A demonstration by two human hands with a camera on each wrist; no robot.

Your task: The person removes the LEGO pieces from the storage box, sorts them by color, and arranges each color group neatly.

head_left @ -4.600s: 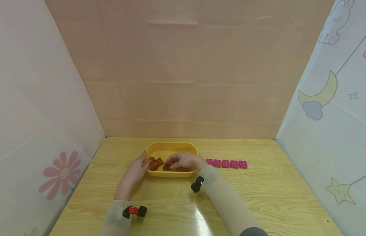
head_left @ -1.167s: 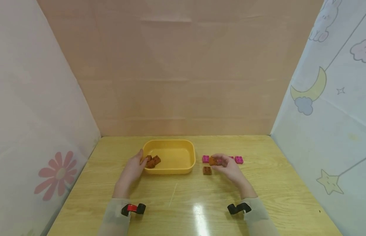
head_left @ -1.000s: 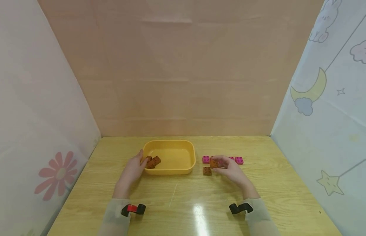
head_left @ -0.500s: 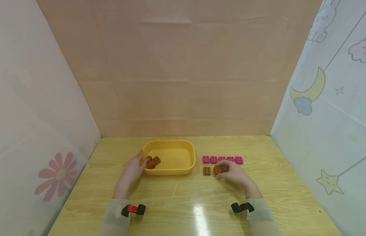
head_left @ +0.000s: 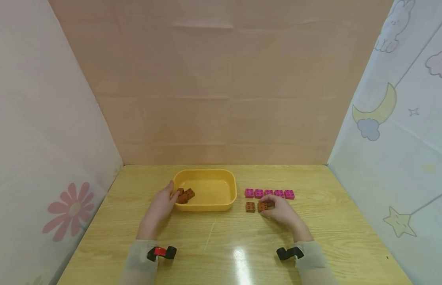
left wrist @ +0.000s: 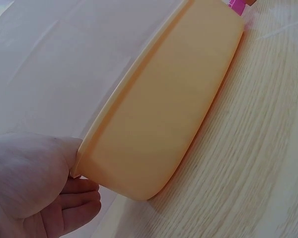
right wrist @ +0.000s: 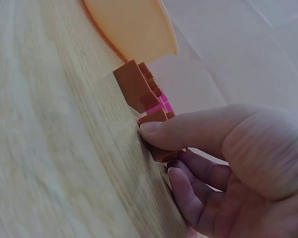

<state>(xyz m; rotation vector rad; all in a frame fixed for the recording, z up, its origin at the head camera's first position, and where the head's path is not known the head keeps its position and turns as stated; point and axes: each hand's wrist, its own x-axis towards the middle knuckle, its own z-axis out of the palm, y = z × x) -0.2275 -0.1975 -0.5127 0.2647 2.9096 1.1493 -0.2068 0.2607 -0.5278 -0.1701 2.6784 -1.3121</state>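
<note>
My left hand (head_left: 163, 204) grips the left end of a yellow plastic bin (head_left: 210, 207), thumb over the rim and fingers outside, as the left wrist view shows. Several brown toy bricks (head_left: 185, 196) lie inside that end. With thumb and fingers my right hand (head_left: 282, 211) pinches a brown brick (head_left: 262, 206) down at the tabletop. Just left of it sits another brown brick (head_left: 250, 207), a small gap between them. Behind both runs a row of several pink bricks (head_left: 258, 193), one partly hidden by my right hand.
The wooden table (head_left: 213, 253) ends at a tan backdrop (head_left: 221, 99). Patterned white side panels (head_left: 402, 166) flank it left and right. Each sleeve carries a black wrist mount (head_left: 290, 253).
My right hand reached into the bin earlier, then carried a brown brick over the pink row and lowered it beside the other brown brick. The left hand stays on the bin.
</note>
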